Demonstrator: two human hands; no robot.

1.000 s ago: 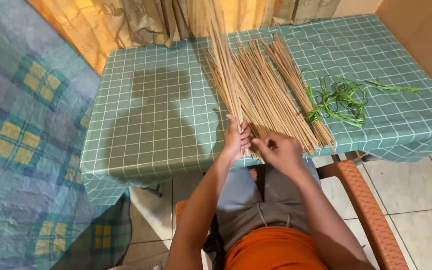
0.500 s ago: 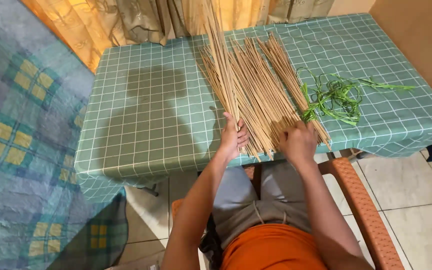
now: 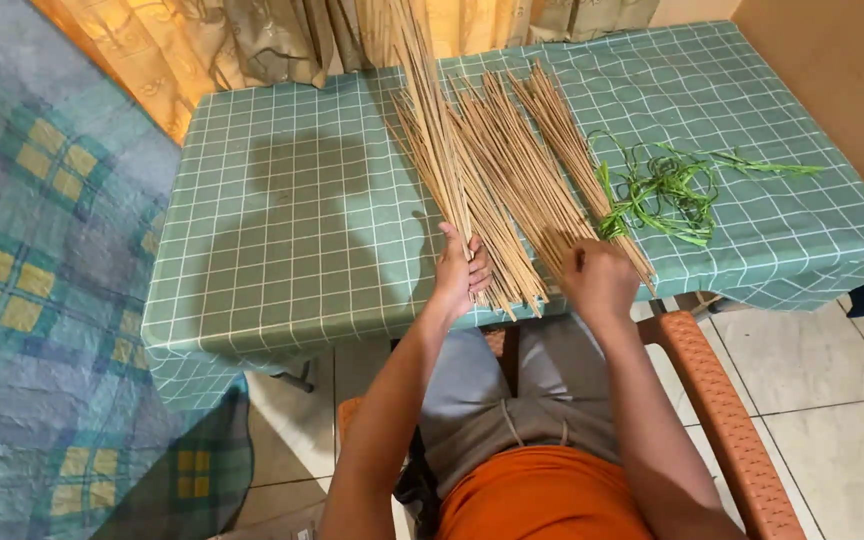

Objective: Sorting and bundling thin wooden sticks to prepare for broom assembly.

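A broad heap of long thin tan sticks (image 3: 512, 170) lies spread along the table with a green checked cloth (image 3: 292, 250). My left hand (image 3: 460, 272) grips the near ends of a bundle of those sticks (image 3: 432, 110) that reaches toward the curtain. My right hand (image 3: 597, 280) is closed around the near ends of a few sticks at the right side of the heap. A tangle of green leaf strips (image 3: 667, 185) lies just right of the sticks, apart from both hands.
I sit on an orange plastic chair (image 3: 722, 420) at the table's near edge. Curtains (image 3: 252, 40) hang behind the table. A blue and yellow checked fabric (image 3: 32, 280) covers the left side. Tiled floor (image 3: 832, 400) lies at the right.
My right hand has moved right and forward onto the right part of the heap. My left hand stays on its bundle, shifted slightly up the table.
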